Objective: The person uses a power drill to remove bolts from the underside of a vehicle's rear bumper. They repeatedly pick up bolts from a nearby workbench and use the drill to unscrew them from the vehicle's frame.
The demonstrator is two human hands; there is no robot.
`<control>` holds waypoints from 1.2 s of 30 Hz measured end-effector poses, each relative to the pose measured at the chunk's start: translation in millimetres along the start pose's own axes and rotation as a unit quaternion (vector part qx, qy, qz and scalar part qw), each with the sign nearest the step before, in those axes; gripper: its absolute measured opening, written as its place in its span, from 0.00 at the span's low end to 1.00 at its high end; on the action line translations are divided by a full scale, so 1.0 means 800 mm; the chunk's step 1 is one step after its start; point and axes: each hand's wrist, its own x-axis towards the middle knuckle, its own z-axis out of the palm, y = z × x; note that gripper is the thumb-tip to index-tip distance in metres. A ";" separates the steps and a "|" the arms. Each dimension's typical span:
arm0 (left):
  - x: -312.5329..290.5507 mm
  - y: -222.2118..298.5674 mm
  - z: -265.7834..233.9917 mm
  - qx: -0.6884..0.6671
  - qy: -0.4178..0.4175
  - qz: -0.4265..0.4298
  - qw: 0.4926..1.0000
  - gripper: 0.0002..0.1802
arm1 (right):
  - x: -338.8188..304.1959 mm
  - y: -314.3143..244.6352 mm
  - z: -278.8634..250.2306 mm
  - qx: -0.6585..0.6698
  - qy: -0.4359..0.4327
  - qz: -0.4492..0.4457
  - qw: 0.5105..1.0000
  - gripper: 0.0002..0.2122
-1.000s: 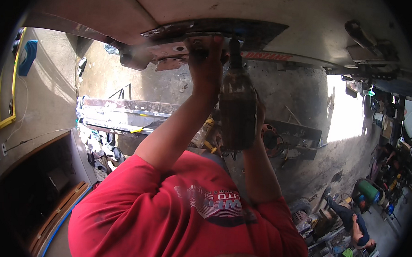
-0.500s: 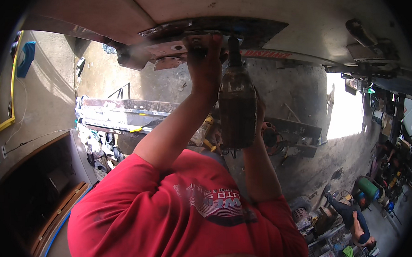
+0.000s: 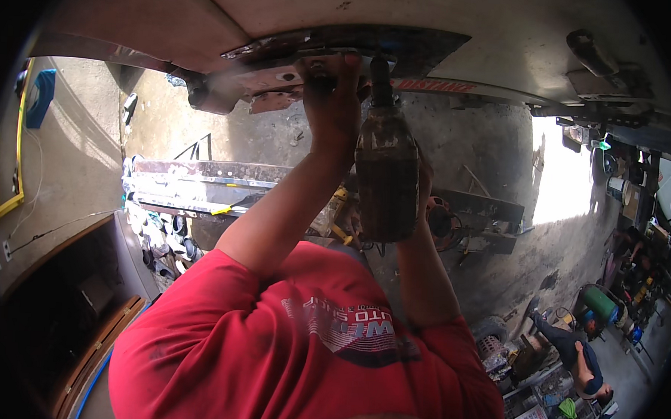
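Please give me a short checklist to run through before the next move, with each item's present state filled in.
1. Right hand on the tool: ok, though the tool hides most of the grip.
2. Left hand up at the metal part: ok; how firmly it holds, cannot tell.
3. Left fingers well away from the tool's nose: not ok, they are close beside it.
4. Nose tip seated: cannot tell, too dark against the plate.
5. Left hand gloved: not ok, it is bare.
6. Other person well back: ok, far off at lower right.
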 end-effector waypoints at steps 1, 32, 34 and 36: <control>0.000 -0.001 0.001 0.013 0.007 0.009 1.000 0.29 | 0.000 -0.002 0.000 0.005 0.002 0.006 1.000 0.20; 0.002 0.004 -0.006 -0.087 -0.019 -0.079 0.993 0.37 | 0.021 -0.004 0.007 -0.076 -0.004 -0.067 0.995 0.22; 0.002 0.003 -0.005 -0.094 -0.015 -0.075 0.993 0.37 | 0.023 -0.007 0.007 -0.089 -0.010 -0.075 0.993 0.22; 0.002 0.004 -0.004 -0.083 -0.015 -0.084 0.993 0.36 | 0.022 -0.010 0.007 -0.096 -0.015 -0.098 0.990 0.23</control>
